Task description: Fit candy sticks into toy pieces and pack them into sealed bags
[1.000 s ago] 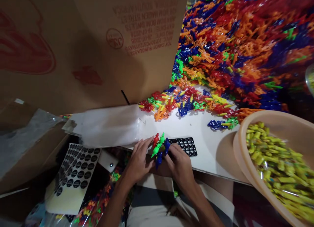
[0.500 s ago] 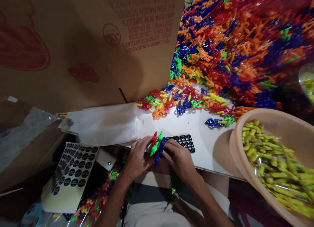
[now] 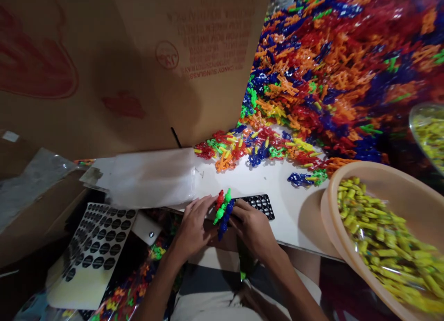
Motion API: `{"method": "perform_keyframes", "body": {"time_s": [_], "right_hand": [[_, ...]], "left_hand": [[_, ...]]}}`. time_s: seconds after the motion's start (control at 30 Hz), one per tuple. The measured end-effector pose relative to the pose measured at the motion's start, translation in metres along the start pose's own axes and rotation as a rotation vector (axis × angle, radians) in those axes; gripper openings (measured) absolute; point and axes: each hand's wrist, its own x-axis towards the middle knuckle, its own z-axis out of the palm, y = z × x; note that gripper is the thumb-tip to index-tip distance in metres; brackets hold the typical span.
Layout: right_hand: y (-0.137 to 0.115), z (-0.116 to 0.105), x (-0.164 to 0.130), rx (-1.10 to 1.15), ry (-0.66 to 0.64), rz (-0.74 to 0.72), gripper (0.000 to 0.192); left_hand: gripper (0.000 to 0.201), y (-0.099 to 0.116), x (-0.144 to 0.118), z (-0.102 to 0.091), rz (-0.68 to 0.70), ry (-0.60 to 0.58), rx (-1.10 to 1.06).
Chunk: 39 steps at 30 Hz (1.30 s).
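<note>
Centrally, left hand point(image 3: 193, 225) & right hand point(image 3: 254, 227) both grasp a cluster of coloured plastic toys point(image 3: 224, 210) over black tray point(image 3: 261, 204) on white table point(image 3: 277, 182).

Dim, warm light; edges smeared and bent (wide lens).

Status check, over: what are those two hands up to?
Left hand and right hand both grip small coloured toy pieces. Over black grid tray. Nothing between them.

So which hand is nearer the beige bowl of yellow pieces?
The right hand. It rests on the black tray, with bare white table between it and the beige bowl. The left hand sits farther away, beyond the coloured toy cluster.
</note>
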Motion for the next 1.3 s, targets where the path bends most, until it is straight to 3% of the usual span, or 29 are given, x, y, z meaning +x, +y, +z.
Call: {"method": "perform_keyframes", "body": {"time_s": [0.17, 0.27, 0.37, 0.5, 0.6, 0.73, 0.9, 1.03, 1.17, 1.3], "right_hand": [[-0.002, -0.002, -0.002, -0.060, 0.011, -0.057, 0.025], [0.002, -0.021, 0.008, -0.092, -0.062, -0.116, 0.023], [0.015, -0.055, 0.045, -0.145, -0.143, -0.167, 0.020], [0.032, -0.087, 0.126, -0.309, -0.003, -0.065, 0.040], [0.032, -0.091, 0.174, -0.417, -0.017, -0.059, 0.040], [0.021, -0.088, 0.194, -0.502, -0.065, -0.048, 0.029], [0.022, -0.093, 0.169, -0.429, -0.109, -0.022, 0.020], [0.026, -0.095, 0.102, -0.258, -0.029, 0.057, 0.018], [0.018, -0.063, 0.021, 0.000, 0.039, 0.118, 0.027], [0.007, -0.017, -0.020, 0.212, 0.072, 0.112, 0.038]], "left_hand": [[0.068, 0.000, -0.003, 0.001, 0.041, -0.014, 0.012], [0.071, 0.001, -0.005, 0.001, 0.024, -0.019, 0.001], [0.074, 0.003, -0.005, 0.000, 0.010, -0.025, -0.022], [0.080, 0.007, -0.003, -0.002, 0.012, -0.035, -0.082], [0.077, 0.008, -0.003, 0.001, -0.005, -0.013, -0.097], [0.075, 0.007, -0.005, 0.007, -0.032, 0.052, -0.100], [0.067, 0.010, -0.004, 0.009, -0.034, 0.097, -0.047], [0.058, 0.012, -0.001, 0.009, -0.015, 0.130, -0.010], [0.056, 0.012, 0.000, 0.011, -0.002, 0.168, 0.013], [0.055, 0.010, 0.000, 0.013, -0.027, 0.183, 0.046]]}}
